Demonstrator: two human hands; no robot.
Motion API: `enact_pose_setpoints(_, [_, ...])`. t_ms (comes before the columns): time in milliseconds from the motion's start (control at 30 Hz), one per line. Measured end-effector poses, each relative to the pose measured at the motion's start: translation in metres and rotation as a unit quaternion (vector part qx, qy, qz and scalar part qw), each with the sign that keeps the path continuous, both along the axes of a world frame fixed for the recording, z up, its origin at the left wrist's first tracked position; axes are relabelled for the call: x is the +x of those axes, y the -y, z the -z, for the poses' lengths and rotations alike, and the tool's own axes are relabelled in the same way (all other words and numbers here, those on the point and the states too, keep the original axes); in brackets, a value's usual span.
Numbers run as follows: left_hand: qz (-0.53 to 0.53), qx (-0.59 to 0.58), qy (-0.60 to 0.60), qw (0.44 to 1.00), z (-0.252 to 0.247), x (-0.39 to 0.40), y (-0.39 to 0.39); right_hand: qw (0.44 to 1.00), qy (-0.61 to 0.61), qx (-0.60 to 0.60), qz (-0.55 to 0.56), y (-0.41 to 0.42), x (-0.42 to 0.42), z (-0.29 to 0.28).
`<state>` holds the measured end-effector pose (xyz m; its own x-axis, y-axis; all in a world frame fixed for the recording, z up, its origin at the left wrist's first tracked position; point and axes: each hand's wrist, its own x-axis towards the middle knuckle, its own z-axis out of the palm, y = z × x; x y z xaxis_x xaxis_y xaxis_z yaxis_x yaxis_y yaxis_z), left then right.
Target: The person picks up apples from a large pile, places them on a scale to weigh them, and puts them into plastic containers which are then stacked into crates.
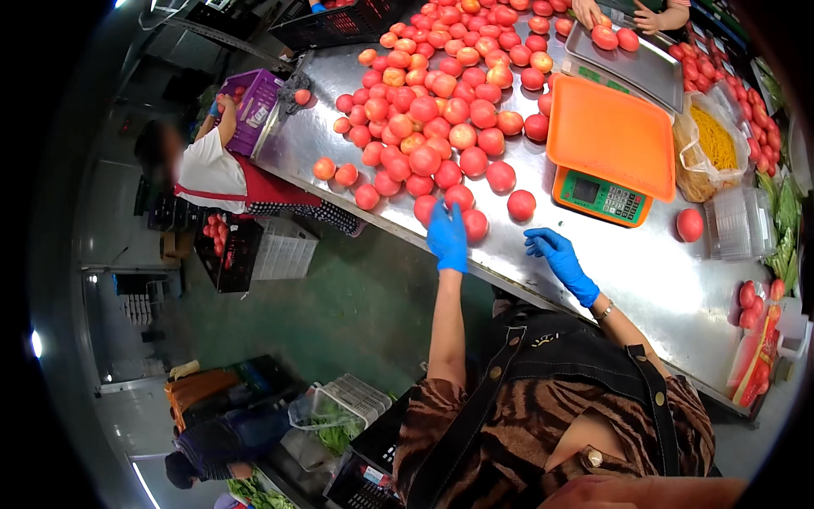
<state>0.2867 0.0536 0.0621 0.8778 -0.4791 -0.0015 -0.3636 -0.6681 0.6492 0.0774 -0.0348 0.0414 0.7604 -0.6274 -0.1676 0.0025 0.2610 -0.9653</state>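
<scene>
Many red tomatoes [425,160] lie spread over a stainless steel table [610,273]. My left hand [448,238], in a blue glove, reaches to the near edge of the spread, its fingertips at the tomatoes there; whether it grips one cannot be told. Close to its right side lies a tomato [475,225]. My right hand [559,257], gloved in blue too, hovers over the table with bent fingers and no tomato visible in it. A single tomato [521,205] lies above and left of it. Beyond stands an orange digital scale [610,137] with an orange tray.
Another person's hands [588,13] hold tomatoes at a metal scale tray [626,60]. At the left, a person in white handles a purple crate [251,111]. Clear plastic boxes [741,223] and a bag of yellow strands [712,137] stand right. Black crates [229,254] are on the floor.
</scene>
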Motion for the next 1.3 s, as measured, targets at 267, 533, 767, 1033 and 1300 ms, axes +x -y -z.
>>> enact_pose_setpoints(267, [0.083, 0.080, 0.184, 0.976, -0.014, 0.097, 0.063, 0.913, -0.155, -0.371, 0.074, 0.029, 0.034, 0.017])
enact_pose_setpoints(533, [0.158, -0.040, 0.153, 0.975, 0.013, 0.123, 0.065, 0.862, -0.227, -0.453, 0.011, 0.035, 0.071, 0.025])
enact_pose_setpoints(767, [0.253, -0.313, -0.083, 0.912, -0.023, 0.036, 0.127, 0.871, -0.193, -0.451, 0.020, 0.034, 0.058, 0.031])
enact_pose_setpoints(1033, [0.402, -0.071, -0.013, 0.913, -0.057, -0.090, 0.241, 0.887, -0.168, -0.430, 0.006, 0.035, 0.055, 0.043])
enact_pose_setpoints(1300, [0.243, -0.235, 0.048, 0.940, -0.032, -0.010, 0.223, 0.888, -0.154, -0.423, 0.092, 0.026, 0.049, 0.052])
